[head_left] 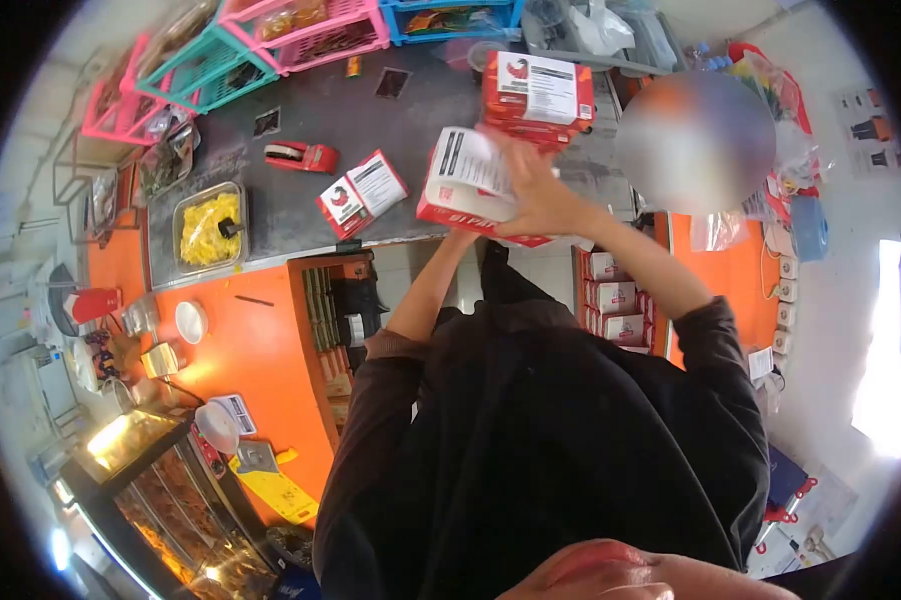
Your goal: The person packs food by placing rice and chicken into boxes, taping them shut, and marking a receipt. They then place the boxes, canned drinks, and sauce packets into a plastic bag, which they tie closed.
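Observation:
A red and white paper food box (468, 165) is held tilted over the counter's front edge, with a white flap facing up. My right hand (538, 190) lies across its right side, thumb and fingers gripping the edge. From below, my left hand (457, 240) reaches behind the box and holds it; the box covers its fingers. To the left, a smaller red and white box (362, 193) lies on the counter. Just beyond my right hand, several red food boxes (538, 92) are stacked.
On the dark counter (300, 215) are a red tape dispenser (301, 156) and a container of yellow food (209, 228). Pink baskets (315, 35), a teal basket (210, 70) and a blue basket (450, 20) line the back. A blurred round shape (697, 140) stands at right.

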{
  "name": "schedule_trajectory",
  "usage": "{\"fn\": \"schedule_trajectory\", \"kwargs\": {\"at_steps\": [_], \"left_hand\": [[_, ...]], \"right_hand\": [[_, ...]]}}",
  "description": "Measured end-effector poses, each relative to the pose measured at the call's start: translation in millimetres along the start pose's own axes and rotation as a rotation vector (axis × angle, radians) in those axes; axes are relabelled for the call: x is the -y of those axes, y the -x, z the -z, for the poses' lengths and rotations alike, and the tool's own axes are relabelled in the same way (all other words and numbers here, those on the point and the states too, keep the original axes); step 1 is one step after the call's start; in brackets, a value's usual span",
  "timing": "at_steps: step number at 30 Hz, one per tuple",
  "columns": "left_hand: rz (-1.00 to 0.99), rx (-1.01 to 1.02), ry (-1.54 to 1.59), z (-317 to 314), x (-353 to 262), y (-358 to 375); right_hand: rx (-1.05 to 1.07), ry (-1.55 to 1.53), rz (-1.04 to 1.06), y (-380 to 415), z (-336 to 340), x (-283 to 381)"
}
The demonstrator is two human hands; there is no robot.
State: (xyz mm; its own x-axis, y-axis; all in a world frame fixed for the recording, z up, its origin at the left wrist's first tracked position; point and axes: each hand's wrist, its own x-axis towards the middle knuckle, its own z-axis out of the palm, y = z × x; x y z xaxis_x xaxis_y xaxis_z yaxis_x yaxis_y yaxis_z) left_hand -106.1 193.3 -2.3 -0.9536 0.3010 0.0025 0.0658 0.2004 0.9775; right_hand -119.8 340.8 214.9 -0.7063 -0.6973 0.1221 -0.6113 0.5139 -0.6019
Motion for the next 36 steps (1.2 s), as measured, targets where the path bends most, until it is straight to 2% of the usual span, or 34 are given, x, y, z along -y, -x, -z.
{"fn": "schedule_trajectory", "kwargs": {"at_steps": [5,8,9,10,11,12,13,14,16,17,19,20,22,23,26,27,29,30,32,33,35,36], "left_hand": [[0.091,-0.026,-0.004,12.3,33.9,25.7],[0.176,-0.008,0.006,28.6,38.1,55.8],[0.359,-0.015,0.083,33.4,31.7,62.5],[0.364,-0.008,0.058,36.2,35.9,70.8],[0.357,-0.086,0.113,38.3,48.3,76.1],[0.345,-0.165,0.171,40.3,42.5,73.9],[0.415,-0.242,0.380,42.4,37.3,72.6],[0.257,-0.178,0.401,50.4,34.3,71.0],[0.542,-0.222,-0.244,78.7,45.1,67.8],[0.539,-0.210,-0.246,74.5,43.5,66.6],[0.083,-0.111,-1.091,49.4,36.8,54.2],[0.073,-0.105,-1.085,34.1,21.6,49.3],[0.565,-0.079,-1.251,5.1,-28.5,30.9],[0.614,-0.127,-1.247,-2.7,-39.1,25.5],[0.570,-0.220,-1.131,0.7,-63.9,13.5],[0.564,-0.218,-1.127,5.5,-46.2,14.5],[0.347,-0.141,-0.770,15.7,-2.8,21.2],[0.349,-0.135,-0.765,23.6,0.3,26.9],[0.130,-0.189,-0.762,43.7,4.3,34.3],[0.124,-0.186,-0.757,50.4,-13.3,33.3],[0.402,-0.158,-0.858,62.5,-42.9,37.8],[0.401,-0.143,-0.856,64.9,-40.4,40.0]], "right_hand": [[0.011,-0.193,-0.007,12.0,-86.5,-82.3],[-0.074,-0.377,0.019,15.3,-141.0,-108.6],[-0.149,-0.411,0.059,18.4,-161.1,-116.5],[-0.229,-0.438,0.099,18.9,-169.0,-121.3],[-0.252,-0.445,0.109,21.0,-165.1,-123.4],[-0.154,-0.379,0.037,29.6,-159.9,-124.8],[-0.052,-0.316,-0.041,38.4,-154.8,-126.7],[-0.069,-0.324,-0.042,46.1,-146.3,-131.8],[0.142,0.067,0.091,60.6,-126.8,-141.4],[0.136,0.068,0.080,66.8,-123.1,-141.6],[0.180,0.222,-0.088,73.3,-114.5,-147.7],[0.179,0.227,-0.099,73.6,-111.3,-147.4],[0.240,0.320,-0.204,66.9,-103.2,-148.8],[0.239,0.328,-0.214,66.1,-101.1,-148.1],[0.219,0.393,-0.150,55.5,-96.3,-142.9],[0.223,0.343,-0.147,50.9,-97.9,-137.4],[0.234,0.293,-0.148,42.3,-104.4,-129.2],[0.209,0.283,-0.103,38.4,-114.1,-128.4],[0.182,0.276,-0.070,35.9,-130.3,-126.5],[0.224,0.267,-0.124,36.1,-134.5,-127.6],[0.265,0.251,-0.190,37.5,-139.0,-131.9],[0.272,0.280,-0.258,38.9,-134.6,-134.7]]}}
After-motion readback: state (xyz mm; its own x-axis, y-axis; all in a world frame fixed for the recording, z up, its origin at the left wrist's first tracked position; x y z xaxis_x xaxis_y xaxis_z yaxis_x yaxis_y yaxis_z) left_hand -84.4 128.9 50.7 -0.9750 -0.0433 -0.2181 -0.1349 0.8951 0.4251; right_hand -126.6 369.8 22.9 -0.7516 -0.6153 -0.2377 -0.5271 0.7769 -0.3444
